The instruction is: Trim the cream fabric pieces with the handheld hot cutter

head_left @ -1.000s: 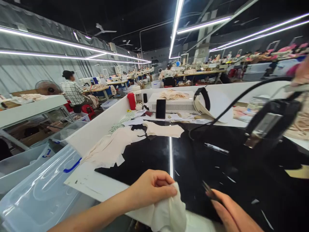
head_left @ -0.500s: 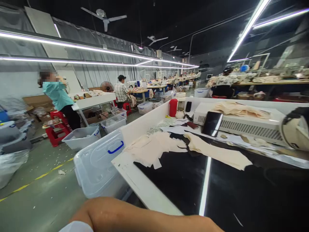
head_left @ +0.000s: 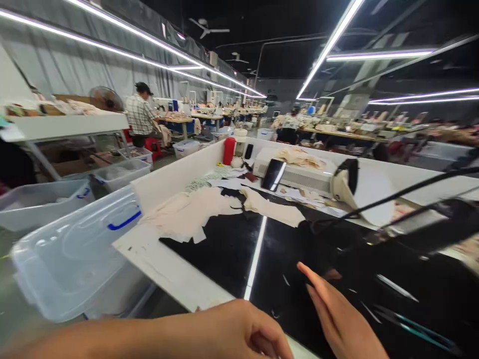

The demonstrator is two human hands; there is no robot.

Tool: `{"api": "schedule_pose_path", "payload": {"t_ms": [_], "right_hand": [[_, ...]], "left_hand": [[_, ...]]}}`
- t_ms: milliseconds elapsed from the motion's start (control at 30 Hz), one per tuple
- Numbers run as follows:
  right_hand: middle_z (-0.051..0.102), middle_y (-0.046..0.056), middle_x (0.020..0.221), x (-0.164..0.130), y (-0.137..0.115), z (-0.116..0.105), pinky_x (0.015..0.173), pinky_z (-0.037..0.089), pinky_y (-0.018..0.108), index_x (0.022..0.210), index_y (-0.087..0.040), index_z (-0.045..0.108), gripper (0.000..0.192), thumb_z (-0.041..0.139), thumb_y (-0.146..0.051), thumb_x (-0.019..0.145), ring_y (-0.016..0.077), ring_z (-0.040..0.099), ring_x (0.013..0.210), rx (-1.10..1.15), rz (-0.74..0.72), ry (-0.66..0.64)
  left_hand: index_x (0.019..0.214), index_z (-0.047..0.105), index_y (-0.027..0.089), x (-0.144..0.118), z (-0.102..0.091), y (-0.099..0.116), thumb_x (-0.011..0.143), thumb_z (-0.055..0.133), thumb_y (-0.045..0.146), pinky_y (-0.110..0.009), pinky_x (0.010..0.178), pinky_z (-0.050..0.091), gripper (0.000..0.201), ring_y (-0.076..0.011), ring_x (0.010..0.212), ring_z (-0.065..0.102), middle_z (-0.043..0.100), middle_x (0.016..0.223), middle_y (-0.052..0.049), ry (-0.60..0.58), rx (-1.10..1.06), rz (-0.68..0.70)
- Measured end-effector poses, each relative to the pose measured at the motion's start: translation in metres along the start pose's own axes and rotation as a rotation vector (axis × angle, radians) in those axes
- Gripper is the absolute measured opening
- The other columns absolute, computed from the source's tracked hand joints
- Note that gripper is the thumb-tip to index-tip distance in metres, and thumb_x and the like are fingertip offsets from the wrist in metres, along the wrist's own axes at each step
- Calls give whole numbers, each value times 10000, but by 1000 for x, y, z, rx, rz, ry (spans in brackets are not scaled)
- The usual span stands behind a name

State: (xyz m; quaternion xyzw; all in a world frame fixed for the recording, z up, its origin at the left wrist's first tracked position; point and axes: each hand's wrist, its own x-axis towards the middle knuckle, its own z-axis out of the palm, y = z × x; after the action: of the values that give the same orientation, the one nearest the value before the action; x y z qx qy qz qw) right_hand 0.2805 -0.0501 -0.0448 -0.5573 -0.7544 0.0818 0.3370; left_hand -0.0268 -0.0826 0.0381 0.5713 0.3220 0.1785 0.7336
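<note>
My left hand [head_left: 258, 326] is low in the view over the near table edge, its fingers curled inward and partly cut off by the frame. Anything inside them is hidden. To its right, my right hand [head_left: 339, 311] is seen edge-on with the fingers stretched forward, holding nothing visible, over the black tabletop [head_left: 224, 259]. Cream fabric pieces [head_left: 194, 212] lie in a pile at the table's far left corner, and a longer cream piece [head_left: 275, 207] lies beside them. Right of my right hand are a blurred teal tool [head_left: 422, 329] and a slim white stick-like item [head_left: 396, 287].
A phone [head_left: 274, 174] leans on a white slotted box [head_left: 299, 169]. A lamp with a white shade [head_left: 370, 199] stands at the right, its dark arm crossing the view. Left of the table is a lidded clear bin [head_left: 78, 249]. A person in a checked shirt [head_left: 140, 114] sits beyond.
The view has swung to the right, bringing the lamp and teal tool into sight. Both my hands now show, where only a forearm showed before.
</note>
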Motion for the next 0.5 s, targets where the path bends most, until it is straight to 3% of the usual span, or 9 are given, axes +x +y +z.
{"api": "schedule_pose_path", "payload": {"t_ms": [100,233,333,433,500], "right_hand": [[764,83,1530,8,-30,-10,1117,680,461,1588,-287,646,491,407,-437,1187,272,785,1353,-74,31,-111],[768,126,1508,15,-50,1,1136,666,492,1546,-222,695,488,405,-351,1176,292,787,1349,-128,-72,-142],[791,114,1470,6,-45,2,1133,666,519,1493,-249,747,450,441,-327,1173,311,789,1344,-140,-232,-168],[857,55,1355,-17,-27,-16,1111,677,480,1477,-339,761,405,504,-314,1165,283,853,1206,-130,-310,-192],[910,13,1109,-37,-15,-34,1034,697,407,1486,-387,754,393,571,-319,1145,247,884,1003,-98,-281,-173]], "left_hand": [[919,820,223,-5,-3,0,837,916,598,-226,607,320,395,-117,700,496,654,792,32,45,104,-111],[894,812,214,1,0,-2,792,939,559,-231,597,311,381,-114,673,488,651,761,39,46,82,-141],[836,769,201,1,1,3,787,928,527,-222,598,329,366,-108,668,489,641,748,42,37,47,-97],[836,731,192,-1,-4,10,816,890,465,-214,579,315,316,-96,650,462,613,726,49,48,38,-72],[866,720,188,-1,-9,14,824,877,469,-212,556,293,324,-89,630,431,592,714,52,63,30,-69]]}}
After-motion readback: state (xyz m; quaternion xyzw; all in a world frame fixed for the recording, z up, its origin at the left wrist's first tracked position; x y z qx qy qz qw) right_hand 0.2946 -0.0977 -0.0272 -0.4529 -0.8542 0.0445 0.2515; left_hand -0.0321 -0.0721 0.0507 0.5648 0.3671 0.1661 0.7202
